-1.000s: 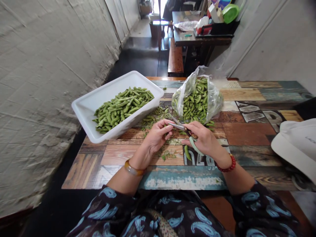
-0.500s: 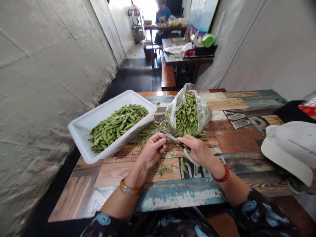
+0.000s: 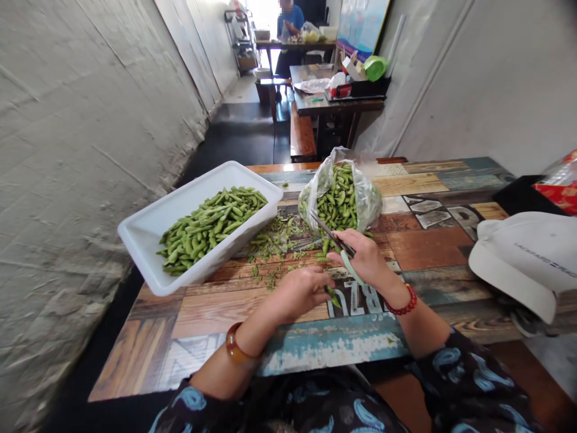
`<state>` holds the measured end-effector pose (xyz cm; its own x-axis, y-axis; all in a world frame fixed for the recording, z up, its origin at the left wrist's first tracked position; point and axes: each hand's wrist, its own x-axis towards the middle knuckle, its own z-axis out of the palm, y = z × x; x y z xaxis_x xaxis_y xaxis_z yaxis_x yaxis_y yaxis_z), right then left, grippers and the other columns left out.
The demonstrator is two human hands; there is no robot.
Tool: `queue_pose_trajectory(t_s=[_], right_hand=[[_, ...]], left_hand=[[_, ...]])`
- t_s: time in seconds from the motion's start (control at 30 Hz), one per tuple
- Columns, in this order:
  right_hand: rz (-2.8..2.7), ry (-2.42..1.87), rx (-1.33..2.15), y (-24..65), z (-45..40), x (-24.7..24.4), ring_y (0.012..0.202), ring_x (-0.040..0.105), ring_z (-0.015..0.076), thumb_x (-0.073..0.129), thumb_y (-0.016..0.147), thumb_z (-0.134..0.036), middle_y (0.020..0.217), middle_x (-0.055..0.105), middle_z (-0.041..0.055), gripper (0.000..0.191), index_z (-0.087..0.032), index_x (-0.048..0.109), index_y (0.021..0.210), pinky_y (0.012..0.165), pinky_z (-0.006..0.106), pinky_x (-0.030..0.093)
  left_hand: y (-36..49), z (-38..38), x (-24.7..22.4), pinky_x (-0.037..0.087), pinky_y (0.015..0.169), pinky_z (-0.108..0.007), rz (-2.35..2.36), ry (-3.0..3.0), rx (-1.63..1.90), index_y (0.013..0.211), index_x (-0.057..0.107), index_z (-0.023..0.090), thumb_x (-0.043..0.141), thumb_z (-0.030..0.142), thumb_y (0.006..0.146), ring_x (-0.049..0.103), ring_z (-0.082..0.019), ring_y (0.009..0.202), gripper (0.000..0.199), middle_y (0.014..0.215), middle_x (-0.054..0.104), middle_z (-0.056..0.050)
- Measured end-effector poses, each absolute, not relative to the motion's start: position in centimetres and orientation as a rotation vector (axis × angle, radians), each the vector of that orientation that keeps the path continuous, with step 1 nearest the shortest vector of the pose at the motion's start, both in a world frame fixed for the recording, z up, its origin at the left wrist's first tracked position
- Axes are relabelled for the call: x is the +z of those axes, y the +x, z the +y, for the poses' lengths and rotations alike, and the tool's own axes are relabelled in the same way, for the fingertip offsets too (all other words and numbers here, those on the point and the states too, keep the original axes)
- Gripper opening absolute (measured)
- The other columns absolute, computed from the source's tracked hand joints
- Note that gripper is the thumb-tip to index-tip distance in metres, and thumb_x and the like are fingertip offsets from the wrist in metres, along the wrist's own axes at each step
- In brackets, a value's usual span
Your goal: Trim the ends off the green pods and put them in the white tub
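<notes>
My right hand (image 3: 365,258) is closed on scissors (image 3: 345,255) with pale green handles, their blades pointing up and left toward the bag. Lower and to the left, my left hand (image 3: 304,291) has its curled fingers at a green pod (image 3: 333,297) near the table surface. Behind the scissors stands a clear plastic bag (image 3: 367,195) full of green pods. A white tub (image 3: 144,264) at the left holds a heap of green pods (image 3: 211,228). Green trimmings (image 3: 279,237) lie scattered between the tub and the bag.
A white cap (image 3: 518,258) rests at the table's right side, beside a black box (image 3: 518,195) with a red package. Beyond my patchwork-patterned table (image 3: 216,319) stand a bench (image 3: 302,135) and another table (image 3: 333,105). A person in blue (image 3: 291,21) is farther back.
My left hand has moved down and right from the scissor tips to the pod on the table. The scissors have turned more upright and away from my left hand. The view has shifted slightly.
</notes>
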<state>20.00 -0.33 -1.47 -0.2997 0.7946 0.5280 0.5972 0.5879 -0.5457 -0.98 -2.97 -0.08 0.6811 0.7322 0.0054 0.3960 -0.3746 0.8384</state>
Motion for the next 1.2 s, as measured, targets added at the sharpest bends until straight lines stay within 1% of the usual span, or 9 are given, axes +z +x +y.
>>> queue_pose_trajectory(t_s=[0.07, 0.17, 0.27, 0.37, 0.53, 0.63, 0.87, 0.97, 1.2], right_hand=[[-2.022, -1.113, 0.308, 20.0, -0.3, -1.5, 0.087, 0.067, 0.0216, 0.071, 0.087, -0.035, 0.097, 0.068, 0.0079, 0.035, -0.019, 0.063, 0.117, 0.079, 0.035, 0.057], [-2.026, -1.127, 0.304, 20.1, -0.4, -1.5, 0.087, 0.067, 0.0217, 0.071, 0.087, -0.038, 0.097, 0.068, 0.0079, 0.035, -0.02, 0.064, 0.116, 0.079, 0.035, 0.056], [-2.012, -1.128, 0.303, 20.2, -0.3, -1.4, 0.089, 0.067, 0.0225, 0.071, 0.086, -0.041, 0.098, 0.069, 0.0085, 0.039, -0.02, 0.064, 0.118, 0.082, 0.036, 0.056], [-2.006, -1.127, 0.338, 20.3, -0.3, -1.2, 0.09, 0.067, 0.0233, 0.07, 0.087, -0.043, 0.097, 0.069, 0.009, 0.041, -0.019, 0.064, 0.12, 0.084, 0.037, 0.056], [-2.027, -1.102, 0.351, 20.2, -0.7, -0.8, 0.088, 0.066, 0.0238, 0.07, 0.086, -0.045, 0.097, 0.068, 0.009, 0.042, -0.02, 0.065, 0.12, 0.081, 0.039, 0.057], [-2.087, -1.047, 0.397, 20.1, -1.0, -0.5, 0.086, 0.064, 0.0231, 0.072, 0.085, -0.044, 0.099, 0.067, 0.0093, 0.043, -0.02, 0.064, 0.12, 0.077, 0.038, 0.057], [-2.192, -1.008, 0.568, 19.7, -1.5, -0.1, 0.081, 0.062, 0.0207, 0.078, 0.08, -0.038, 0.104, 0.064, 0.0085, 0.052, -0.023, 0.06, 0.126, 0.072, 0.036, 0.056], [-2.195, -0.998, 0.603, 19.5, -1.6, 0.0, 0.075, 0.059, 0.0179, 0.076, 0.082, -0.038, 0.102, 0.063, 0.0073, 0.049, -0.022, 0.06, 0.126, 0.07, 0.034, 0.056], [-2.213, -0.988, 0.59, 19.4, -1.7, -0.1, 0.075, 0.058, 0.0181, 0.072, 0.086, -0.037, 0.099, 0.063, 0.0074, 0.041, -0.022, 0.061, 0.122, 0.069, 0.033, 0.053]], left_hand=[[-0.5, -3.4, -0.6, 0.038, 0.066, -0.027, 0.866, 2.173, 0.356, 0.09, 0.075, 0.022, 0.07, 0.015, 0.076, 0.058, -0.018, 0.074, 0.017, 0.086, 0.066, -0.005], [-0.1, -3.6, -0.9, 0.038, 0.065, -0.027, 0.869, 2.22, 0.302, 0.087, 0.073, 0.021, 0.067, 0.013, 0.077, 0.058, -0.018, 0.073, 0.014, 0.086, 0.066, -0.006], [-0.3, -3.0, -0.3, 0.038, 0.066, -0.026, 0.893, 2.049, 0.508, 0.079, 0.071, 0.018, 0.065, 0.018, 0.082, 0.055, -0.017, 0.071, 0.006, 0.078, 0.063, -0.005], [-1.1, -2.1, 0.6, 0.038, 0.067, -0.025, 0.941, 1.712, 0.773, 0.076, 0.068, 0.016, 0.065, 0.027, 0.085, 0.052, -0.014, 0.07, 0.015, 0.072, 0.061, -0.003], [-2.4, -1.3, 1.1, 0.025, 0.05, -0.021, 0.985, 1.144, 0.946, 0.082, 0.064, 0.016, 0.073, 0.044, 0.078, 0.035, -0.007, 0.05, 0.03, 0.06, 0.048, 0.005], [-2.5, -1.3, 1.1, 0.021, 0.046, -0.02, 0.943, 0.987, 0.984, 0.083, 0.062, 0.015, 0.078, 0.044, 0.073, 0.033, -0.004, 0.046, 0.034, 0.058, 0.046, 0.006], [-2.1, -1.3, 0.9, 0.024, 0.045, -0.019, 0.911, 0.984, 1.009, 0.082, 0.064, 0.014, 0.079, 0.039, 0.073, 0.036, -0.003, 0.047, 0.03, 0.061, 0.047, 0.006], [-2.1, -1.3, 0.7, 0.024, 0.046, -0.019, 0.911, 1.027, 1.011, 0.081, 0.065, 0.014, 0.079, 0.04, 0.073, 0.036, -0.004, 0.049, 0.03, 0.065, 0.05, 0.005], [-2.0, -1.5, 0.4, 0.026, 0.049, -0.021, 0.948, 1.085, 1.022, 0.082, 0.066, 0.015, 0.078, 0.039, 0.074, 0.033, -0.005, 0.05, 0.028, 0.064, 0.051, 0.005]])
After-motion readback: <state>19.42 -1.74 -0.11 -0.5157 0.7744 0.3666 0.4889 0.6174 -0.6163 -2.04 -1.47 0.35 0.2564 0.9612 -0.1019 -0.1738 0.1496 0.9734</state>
